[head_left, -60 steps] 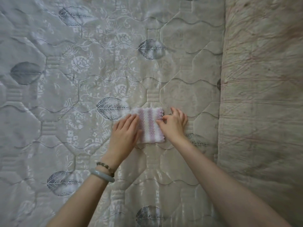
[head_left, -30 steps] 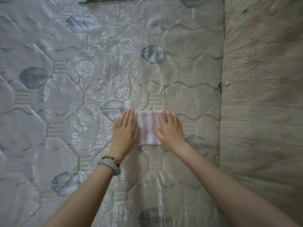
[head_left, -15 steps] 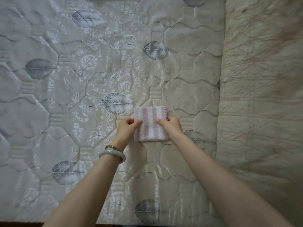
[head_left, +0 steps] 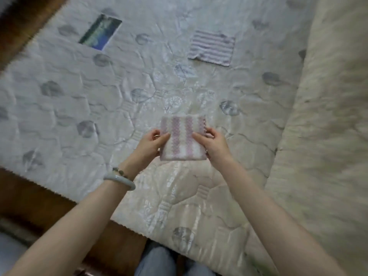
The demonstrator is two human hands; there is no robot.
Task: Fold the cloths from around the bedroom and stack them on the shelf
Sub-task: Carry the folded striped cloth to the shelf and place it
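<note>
Hands (head_left: 153, 143) (head_left: 214, 145) level over mattress (head_left: 79, 108); fingers (head_left: 209, 132) round folded cloth (head_left: 183, 139).

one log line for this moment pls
held: folded pink-striped cloth | left hand: grips left edge | right hand: grips right edge | pending: second striped cloth flat on mattress

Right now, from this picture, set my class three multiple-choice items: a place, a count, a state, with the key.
1. The flat lilac-striped cloth lies: A. on the quilted pale mattress B. on the floor C. on a lap
2. Striped cloths showing: A. one B. two C. four
3. The folded pink-and-white striped cloth is: A. spread open B. held by left hand and right hand C. on a hook
1 A, mattress beneath it; 2 B, one flat, one folded; 3 B, fingers grip both edges.
</note>
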